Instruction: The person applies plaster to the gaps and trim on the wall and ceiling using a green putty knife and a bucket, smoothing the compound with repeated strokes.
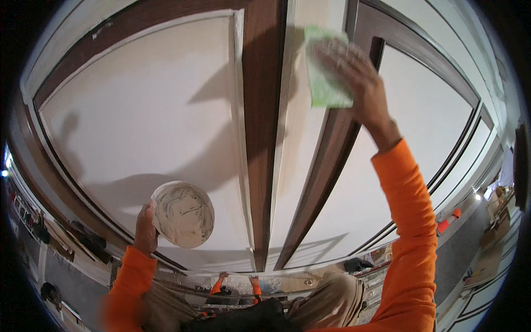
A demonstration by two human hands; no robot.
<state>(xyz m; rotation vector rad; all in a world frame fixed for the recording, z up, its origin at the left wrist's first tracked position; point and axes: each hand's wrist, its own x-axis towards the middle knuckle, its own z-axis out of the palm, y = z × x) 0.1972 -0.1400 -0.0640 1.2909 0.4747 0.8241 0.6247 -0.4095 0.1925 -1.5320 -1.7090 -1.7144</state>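
My right hand (354,72), blurred by motion, presses a flat green putty spreader (323,91) smeared with white against the pale strip (298,116) between two dark brown wooden mouldings. Its fingers are laid over the spreader's face. Lower down on the left, my left hand (146,229) grips the rim of a round, shallow bowl (184,214). Pale putty-like paste with dark streaks coats the bowl's inside. Behind the bowl lies a large white panel (149,122), framed in brown wood, with my shadow across it.
Another white panel (409,133) stands to the right. Below my legs (332,301), another person's orange-sleeved arms (254,282) reach up near planks. At right a worker with an orange helmet (456,212) stands on the floor. Boards (69,240) lie at lower left.
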